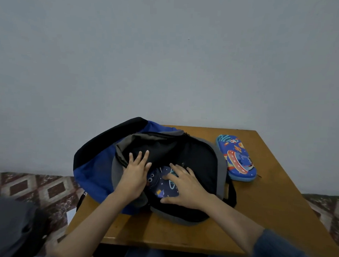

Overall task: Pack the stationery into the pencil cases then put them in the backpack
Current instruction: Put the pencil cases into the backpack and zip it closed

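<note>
Head view: left hand (133, 177), fingers straight and spread, presses the flap of a blue, black and grey fabric backpack (94, 164). Right hand (185, 188), fingers splayed flat, rests on a dark blue space-print pencil case (162, 186) inside the opening. Right of it, a bright blue hard pencil case (236, 159) lies on the wooden worktop (267, 208).

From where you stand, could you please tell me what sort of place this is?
Probably a room at home: a small wooden table against a plain grey wall, a patterned floor, and a backpack on the table.
</note>
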A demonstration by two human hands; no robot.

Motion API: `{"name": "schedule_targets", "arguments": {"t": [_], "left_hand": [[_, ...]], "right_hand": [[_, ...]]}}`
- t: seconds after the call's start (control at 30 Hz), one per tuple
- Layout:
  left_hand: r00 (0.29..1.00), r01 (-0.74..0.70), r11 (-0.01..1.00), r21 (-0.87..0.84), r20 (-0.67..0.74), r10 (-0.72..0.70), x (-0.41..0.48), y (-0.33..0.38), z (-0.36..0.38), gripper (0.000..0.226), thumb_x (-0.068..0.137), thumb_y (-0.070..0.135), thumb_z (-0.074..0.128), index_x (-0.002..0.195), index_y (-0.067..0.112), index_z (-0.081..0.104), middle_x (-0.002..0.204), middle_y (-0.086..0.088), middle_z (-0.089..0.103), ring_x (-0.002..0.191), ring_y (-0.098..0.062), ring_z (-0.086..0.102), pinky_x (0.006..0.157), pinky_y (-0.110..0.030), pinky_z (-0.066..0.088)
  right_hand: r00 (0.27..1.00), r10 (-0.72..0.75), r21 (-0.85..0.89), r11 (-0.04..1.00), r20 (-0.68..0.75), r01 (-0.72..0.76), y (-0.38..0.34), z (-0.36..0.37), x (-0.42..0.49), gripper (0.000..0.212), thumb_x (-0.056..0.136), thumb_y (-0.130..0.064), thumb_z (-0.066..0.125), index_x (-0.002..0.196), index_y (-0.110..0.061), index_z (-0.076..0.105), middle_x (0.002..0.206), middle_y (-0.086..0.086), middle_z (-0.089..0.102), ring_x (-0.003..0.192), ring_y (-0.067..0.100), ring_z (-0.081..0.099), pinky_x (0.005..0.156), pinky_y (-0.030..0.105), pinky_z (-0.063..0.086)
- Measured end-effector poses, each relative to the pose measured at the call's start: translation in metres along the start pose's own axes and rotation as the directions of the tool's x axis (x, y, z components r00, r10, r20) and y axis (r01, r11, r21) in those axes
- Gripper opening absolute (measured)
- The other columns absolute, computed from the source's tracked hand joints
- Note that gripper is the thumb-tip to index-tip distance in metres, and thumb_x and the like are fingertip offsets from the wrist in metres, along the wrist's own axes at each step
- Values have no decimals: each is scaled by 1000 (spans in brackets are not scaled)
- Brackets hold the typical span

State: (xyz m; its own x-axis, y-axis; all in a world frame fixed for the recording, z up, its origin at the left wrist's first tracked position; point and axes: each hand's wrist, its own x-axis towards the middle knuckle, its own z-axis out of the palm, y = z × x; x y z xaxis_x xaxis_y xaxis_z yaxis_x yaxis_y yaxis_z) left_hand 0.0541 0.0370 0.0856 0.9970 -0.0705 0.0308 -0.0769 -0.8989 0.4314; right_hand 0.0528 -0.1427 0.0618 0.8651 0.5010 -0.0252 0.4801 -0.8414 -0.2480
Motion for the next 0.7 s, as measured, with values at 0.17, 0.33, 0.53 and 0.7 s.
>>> {"name": "schedule_targets", "arguments": {"t": [0.17, 0.33, 0.53, 0.7], "left_hand": [[995, 18, 975, 223, -96, 4, 1, -6, 5, 52, 101, 34, 24, 150, 23, 7, 158, -2, 7, 145, -26, -5, 116, -50, 15], [904, -9, 923, 384, -392, 172, -6, -4, 11, 51, 79, 33, 72, 123, 11, 60, 144, -21, 39, 132, -40, 31, 92, -68, 31], [941, 77, 956, 281, -338, 23, 6, -19, 16, 93, 74, 72, 17, 146, 15, 27, 155, -22, 0, 141, -42, -5, 111, -59, 5], [970, 117, 977, 176, -231, -74, 16, -23, 24, 90, 79, 79, 13, 150, 25, 7, 155, -18, -15, 140, -41, -17, 115, -50, -3]], "right_hand": [[983, 21, 163, 987, -183, 10, 3, -16, -12, 55, 84, -54, 55, 129, -22, 53, 148, 3, 35, 138, 19, 30, 111, 34, 23], [747, 371, 318, 922, -552, -222, 59, -43, -26, 24, 87, -33, 58, 100, -14, 65, 101, 4, 63, 98, 19, 55, 87, 37, 45], [522, 797, 295, 599, -304, -744, 161, -44, -50, 60, 81, -56, 58, 119, -9, 54, 118, 14, 59, 110, 29, 55, 93, 43, 48], [588, 788, 337, 611, -180, -716, 182, -18, -53, 84, 71, -72, 56, 136, -22, 40, 127, 12, 53, 118, 30, 48, 100, 46, 42]]}}
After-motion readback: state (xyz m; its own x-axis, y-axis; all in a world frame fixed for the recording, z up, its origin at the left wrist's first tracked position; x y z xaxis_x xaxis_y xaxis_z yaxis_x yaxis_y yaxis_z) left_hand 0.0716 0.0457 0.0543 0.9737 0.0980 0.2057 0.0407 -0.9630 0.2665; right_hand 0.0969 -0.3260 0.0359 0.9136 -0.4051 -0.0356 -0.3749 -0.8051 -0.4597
